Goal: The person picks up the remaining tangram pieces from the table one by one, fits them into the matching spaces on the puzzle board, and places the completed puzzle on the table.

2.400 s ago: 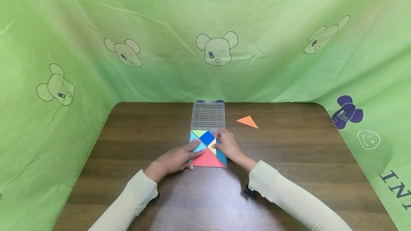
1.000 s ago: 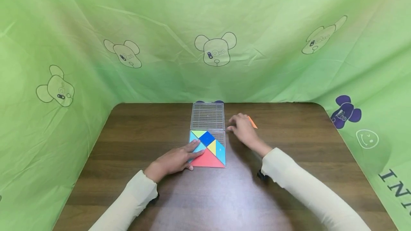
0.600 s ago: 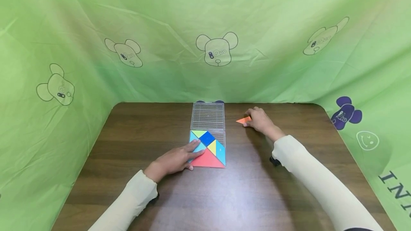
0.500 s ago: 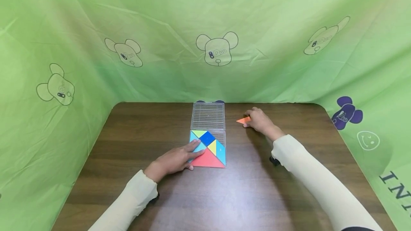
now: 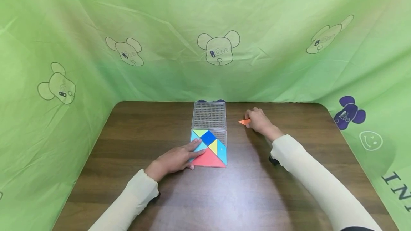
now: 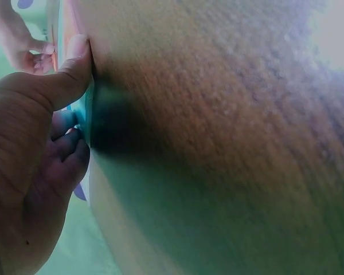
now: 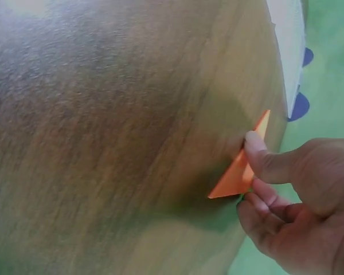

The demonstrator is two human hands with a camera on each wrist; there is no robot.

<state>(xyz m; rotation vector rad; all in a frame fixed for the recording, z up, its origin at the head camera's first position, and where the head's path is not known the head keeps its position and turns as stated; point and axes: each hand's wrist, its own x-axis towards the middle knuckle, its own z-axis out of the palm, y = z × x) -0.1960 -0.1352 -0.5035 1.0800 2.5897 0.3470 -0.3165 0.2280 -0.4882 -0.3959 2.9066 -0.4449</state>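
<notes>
An open clear tangram case (image 5: pixel 221 135) lies flat in mid-table. Inside are a red triangle (image 5: pixel 208 159), a blue square (image 5: pixel 208 138), a yellow triangle (image 5: pixel 213 147), a light-blue parallelogram (image 5: pixel 221 151), a yellow-green triangle (image 5: pixel 199 132) and light-blue pieces partly under fingers. Bare grid shows at its far right corner. My left hand (image 5: pixel 178 158) holds the case's near left corner, thumb at the front edge, two fingers across the pieces. To the right, my right hand (image 5: pixel 260 121) pinches an orange triangle (image 7: pixel 235 175) between thumb and fingers, tilted off the wood.
The case's hinged lid (image 5: pixel 209 115), with a grid pattern, lies folded back towards the table's far edge. A green cloth (image 5: pixel 170 74) with printed bear heads stands behind and at both sides of the brown wooden table (image 5: pixel 144 124).
My right hand has left the yellow triangle in the case, moved right and taken hold of the orange triangle, which shows tilted now. The left hand has stayed on the case.
</notes>
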